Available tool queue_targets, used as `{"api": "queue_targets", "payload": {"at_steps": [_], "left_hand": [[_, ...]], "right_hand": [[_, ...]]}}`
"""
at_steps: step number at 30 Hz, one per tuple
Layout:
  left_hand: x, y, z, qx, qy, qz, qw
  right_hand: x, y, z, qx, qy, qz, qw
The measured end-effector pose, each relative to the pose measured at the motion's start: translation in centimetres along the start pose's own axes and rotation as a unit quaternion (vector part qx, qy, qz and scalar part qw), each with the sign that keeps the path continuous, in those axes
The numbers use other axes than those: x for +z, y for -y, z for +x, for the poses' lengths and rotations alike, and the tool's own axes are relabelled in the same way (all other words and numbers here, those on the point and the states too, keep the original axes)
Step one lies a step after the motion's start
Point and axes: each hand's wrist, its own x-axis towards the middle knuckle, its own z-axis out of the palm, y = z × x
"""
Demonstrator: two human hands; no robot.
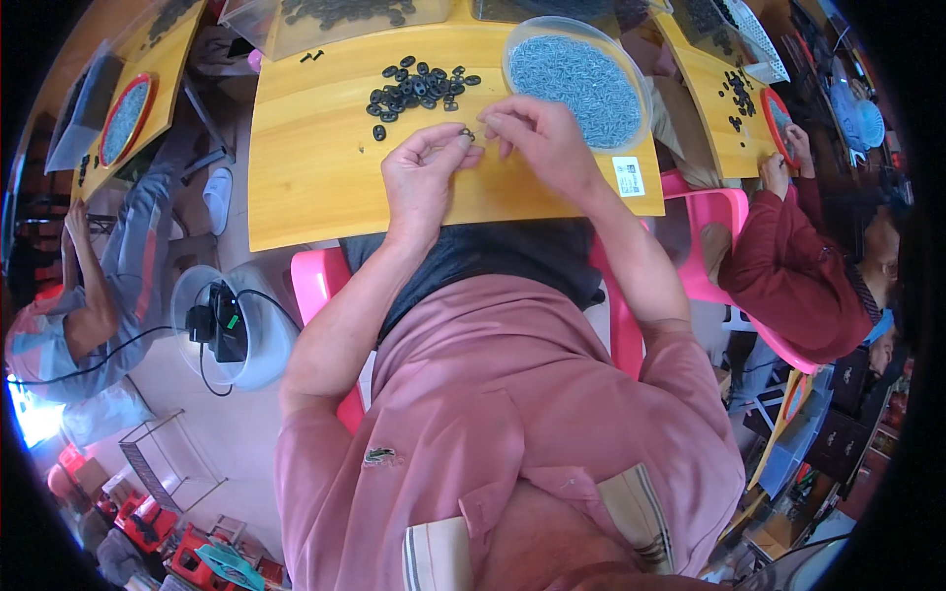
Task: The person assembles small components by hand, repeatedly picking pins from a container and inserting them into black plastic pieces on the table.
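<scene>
Over the front part of the yellow wooden table (345, 202), my left hand (422, 182) is closed, pinching a small dark part (467, 134) between thumb and fingertips. It looks like one of the small black oval pieces with holes (422, 87) heaped just beyond. My right hand (540, 138) comes close from the right, thumb and fingers pressed together; whatever they hold is too small to make out. Beside that hand stands a round clear tub (645, 116) full of small silvery screws (574, 87).
Two dark screws (311, 56) lie at the table's far left. A clear bin (340, 30) of black pieces stands at the back. A white label (628, 176) sits near the right corner. Co-workers sit at tables left and right (803, 261). A bucket with black adapters (261, 340) is on the floor.
</scene>
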Motion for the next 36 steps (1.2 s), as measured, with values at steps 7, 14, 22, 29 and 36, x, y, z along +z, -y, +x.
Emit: {"api": "queue_targets", "payload": {"at_steps": [7, 14, 22, 29, 36], "left_hand": [[0.1, -0.3, -0.1, 0.001, 0.005, -0.001, 1.0], [-0.1, 0.3, -0.1, 0.006, 0.019, 0.017, 1.0], [-0.3, -1.6, 0.4, 0.045, -0.023, 0.03, 0.998], [-4.8, -5.5, 3.5, 0.156, -0.151, -0.026, 0.976], [-6.3, -5.1, 4.6, 0.159, -0.179, -0.066, 0.969]], "right_hand": [[0.6, 0.8, -0.2, 0.016, 0.022, -0.054, 0.998], [0.9, 0.2, -0.5, 0.014, 0.001, -0.105, 0.994], [0.9, 0.8, 0.2, 0.031, 0.011, -0.017, 0.999], [5.0, -0.1, 4.3, -0.192, 0.042, -0.224, 0.955], [8.1, 0.0, 7.4, -0.353, 0.131, -0.355, 0.856]]}}
